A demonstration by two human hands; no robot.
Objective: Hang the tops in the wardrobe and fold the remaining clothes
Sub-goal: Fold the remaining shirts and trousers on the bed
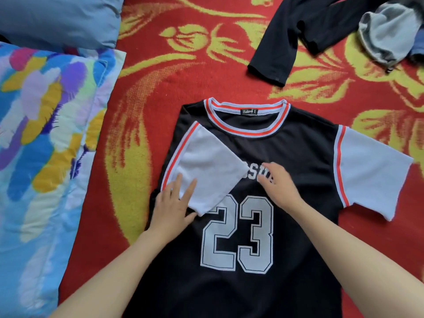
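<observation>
A black jersey (298, 161) with a white "23" and a red-and-white striped collar lies face up on the red blanket. Its left white sleeve (206, 161) is folded inward over the chest. The right white sleeve (371, 171) lies spread out flat. My left hand (172, 207) rests flat on the lower edge of the folded sleeve, fingers straight. On the chest lettering beside the folded sleeve's tip, my right hand (277, 184) presses down with its fingers bent slightly; no cloth is visibly gripped.
A black long-sleeved garment (286, 35) and a grey-blue bundle of clothes (387, 35) lie at the back right. A colourful quilt (41, 138) and a blue pillow (57, 17) fill the left side. The red and yellow patterned blanket (183, 53) covers the surface.
</observation>
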